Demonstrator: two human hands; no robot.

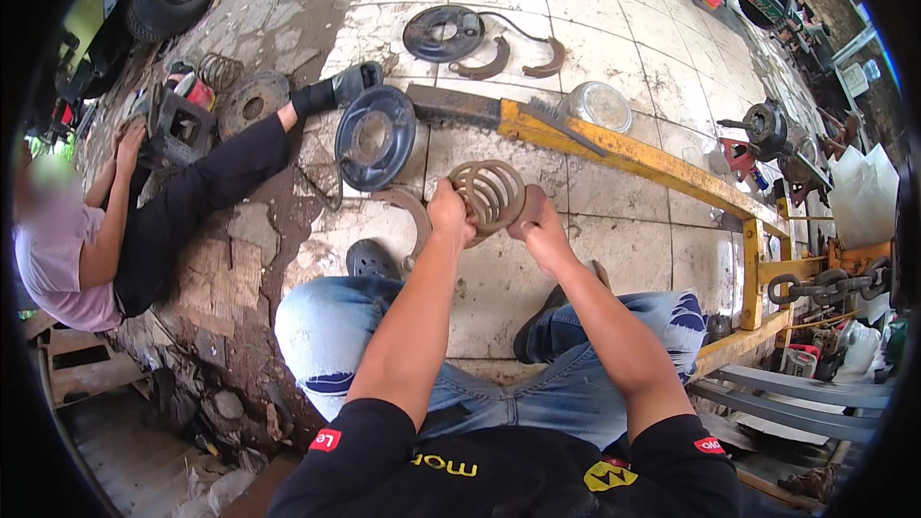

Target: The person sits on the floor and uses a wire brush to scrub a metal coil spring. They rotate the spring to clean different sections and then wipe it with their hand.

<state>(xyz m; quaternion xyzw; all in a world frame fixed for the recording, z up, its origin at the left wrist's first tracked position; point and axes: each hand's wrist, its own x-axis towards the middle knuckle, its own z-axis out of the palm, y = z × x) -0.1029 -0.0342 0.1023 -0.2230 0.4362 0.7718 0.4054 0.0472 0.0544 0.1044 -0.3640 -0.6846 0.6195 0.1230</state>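
A rusty brown coil spring (491, 194) is held up in front of me, its rings tilted toward the floor. My left hand (451, 214) is closed round its left side. On the other side, my right hand (547, 242) pinches a flat brown piece (527, 211) against or close beside the spring; whether it is sandpaper or a pad I cannot tell. Left of my left hand, a curved brake shoe (419, 230) lies on the tiles. Just beyond it rests a black brake backing plate (404, 149), dusty, with a hole in its middle.
Farther off lie another backing plate (417, 35) and two brake shoes (487, 63). A yellow steel hoist frame (662, 176) runs across to the right, with a heavy chain (815, 290). A round metal tin (600, 107) stands behind it. At left sits another person (91, 254), leg outstretched.
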